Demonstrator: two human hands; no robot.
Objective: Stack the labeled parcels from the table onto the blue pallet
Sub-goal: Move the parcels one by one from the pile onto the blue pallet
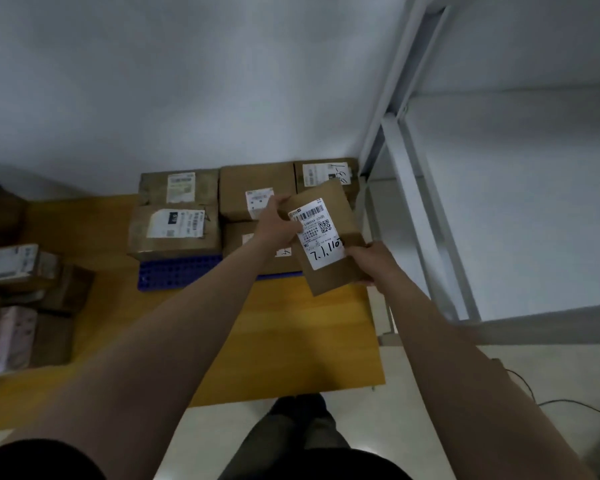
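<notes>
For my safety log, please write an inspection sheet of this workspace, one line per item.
Surface: yellow floor panel, with a blue plastic grid pallet lying on it.
Job's things: brown cardboard parcel with white label, held over the pallet; several labelled cardboard boxes on the pallet; more labelled parcels piled at the left edge, blurred.
Clutter: nothing seen.
Grippers: left hand and right hand both grip the held parcel.
Cables: black cable on the pale floor, right.
Surroundings: white metal rack, grey wall.

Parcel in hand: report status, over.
Left hand and right hand both grip the parcel, label up, tilted. Held over the blue pallet, right side. Stacked boxes beneath it; metal rack close on the right.
</notes>
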